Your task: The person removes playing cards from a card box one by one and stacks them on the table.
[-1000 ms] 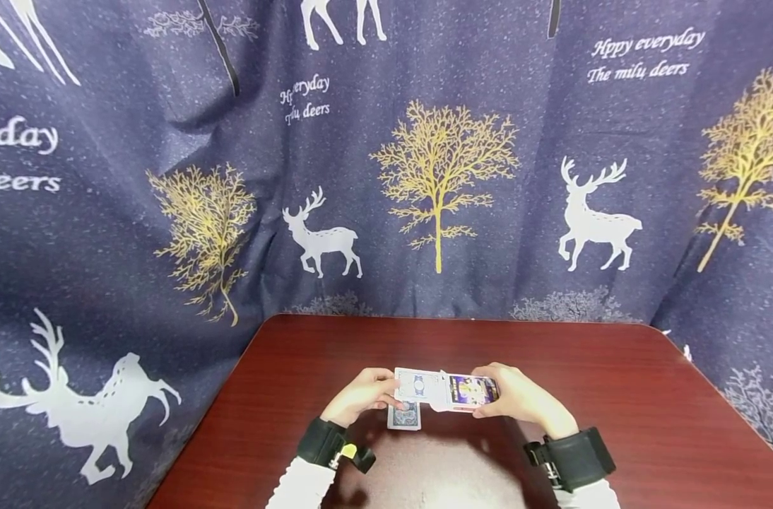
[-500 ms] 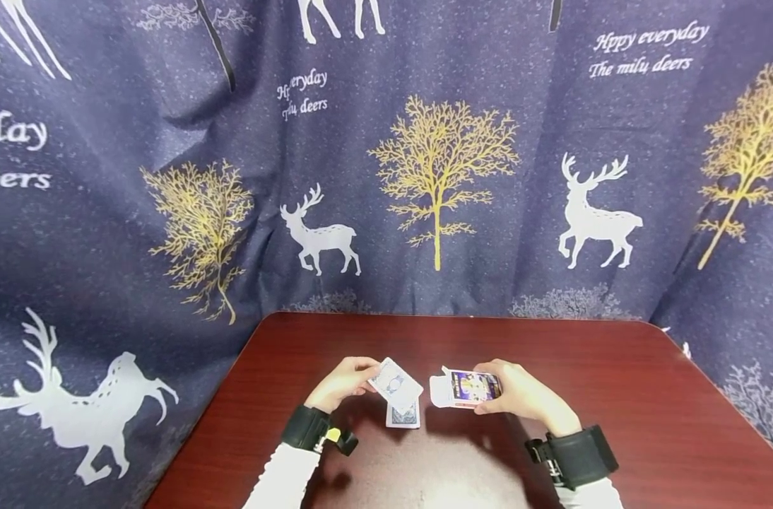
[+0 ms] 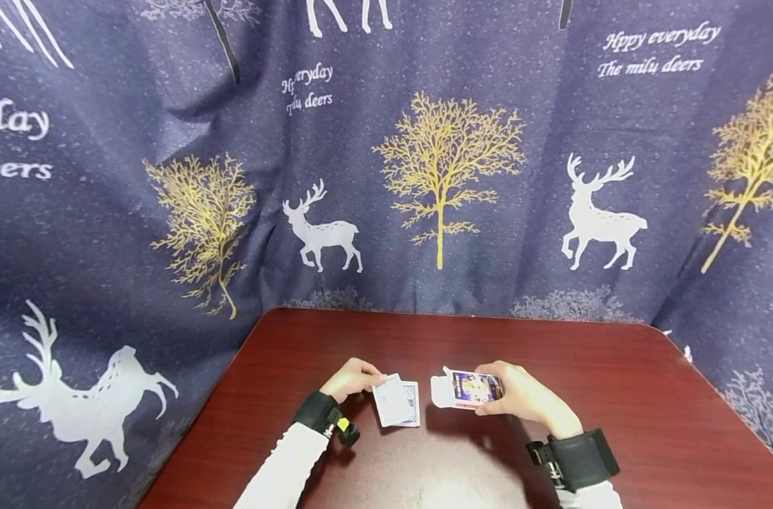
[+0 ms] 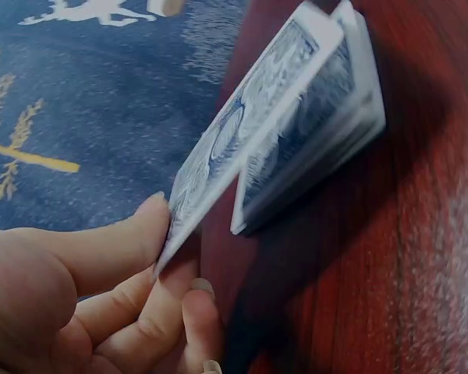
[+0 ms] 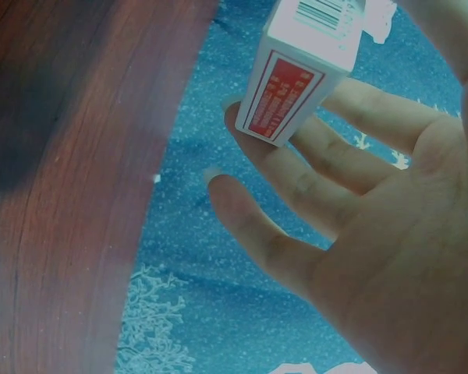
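Note:
Between thumb and fingers, my left hand (image 3: 353,379) pinches a blue-backed playing card or thin packet of cards (image 4: 246,117) by one corner. It slants over a stack of blue-backed playing cards (image 4: 312,128) lying on the table, overlapping the left part of it in the head view. To the right, my right hand (image 3: 520,396) grips a playing card box (image 3: 475,387) with a purple and gold picture on its front. The box's white flap (image 3: 441,391) is open and points left toward the cards. In the right wrist view the card box (image 5: 296,70) shows a red label and a barcode.
The dark red wooden table (image 3: 552,353) has rounded far corners. Behind it hangs a blue curtain (image 3: 374,155) printed with deer and trees. Each wrist wears a black strap (image 3: 580,456).
My left hand has drawn the pinched cards away from the box and lowered them leftward over the stack, turning them more upright in view. My right hand keeps hold of the box, nearly still.

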The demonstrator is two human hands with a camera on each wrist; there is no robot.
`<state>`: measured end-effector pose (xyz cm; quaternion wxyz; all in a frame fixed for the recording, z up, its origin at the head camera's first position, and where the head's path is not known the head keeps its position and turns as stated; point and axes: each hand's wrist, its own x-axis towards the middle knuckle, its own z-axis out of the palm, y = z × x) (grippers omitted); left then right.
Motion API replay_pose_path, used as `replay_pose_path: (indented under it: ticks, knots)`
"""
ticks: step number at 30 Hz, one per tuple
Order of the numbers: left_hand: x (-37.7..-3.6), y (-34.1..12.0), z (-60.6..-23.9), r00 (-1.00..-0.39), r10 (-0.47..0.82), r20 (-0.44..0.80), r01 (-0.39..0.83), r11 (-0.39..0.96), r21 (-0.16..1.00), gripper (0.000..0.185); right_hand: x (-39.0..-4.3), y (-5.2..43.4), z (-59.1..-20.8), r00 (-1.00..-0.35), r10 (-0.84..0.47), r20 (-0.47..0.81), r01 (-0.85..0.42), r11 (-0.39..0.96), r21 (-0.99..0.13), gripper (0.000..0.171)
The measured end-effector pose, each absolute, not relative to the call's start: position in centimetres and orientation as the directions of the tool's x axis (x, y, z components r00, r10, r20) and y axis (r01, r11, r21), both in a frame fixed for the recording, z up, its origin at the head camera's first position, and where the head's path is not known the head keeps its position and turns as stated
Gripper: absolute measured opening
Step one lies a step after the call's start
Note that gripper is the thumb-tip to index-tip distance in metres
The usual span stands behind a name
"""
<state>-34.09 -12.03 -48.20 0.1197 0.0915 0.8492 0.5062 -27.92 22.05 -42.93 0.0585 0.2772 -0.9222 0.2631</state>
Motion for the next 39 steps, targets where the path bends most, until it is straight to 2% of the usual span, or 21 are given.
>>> replay_pose_path:
  ticks: [7, 18, 26, 39]
  knots:
    - [-34.7, -11.2, -48.1, -0.962, 0.256, -0.096, 0.057, 0.532, 0.845, 0.018, -28.0, 22.1, -43.1, -0.849, -0.476, 0.229, -0.526, 0.717, -0.458, 0.06]
    - [-35.0, -9.2, -48.2, -0.987, 0.144, -0.069, 0.04, 0.643, 0.765, 0.022, -27.9, 22.2, -43.5, -0.843, -0.48, 0.242, -0.536, 0.718, -0.444, 0.058]
    - [-35.2, -8.2, -48.2, -0.988, 0.153, 0.031, 0.124, 0.651, 0.749, 0.018, -27.8, 22.1, -43.1, -0.829, -0.483, 0.282, -0.559, 0.705, -0.437, 0.058]
    - [-34.8, -7.2, -48.8, -0.999, 0.031, 0.029, 0.043, 0.711, 0.702, 0.017, -27.9, 22.2, -43.2, -0.841, -0.485, 0.24, -0.539, 0.706, -0.46, 0.058]
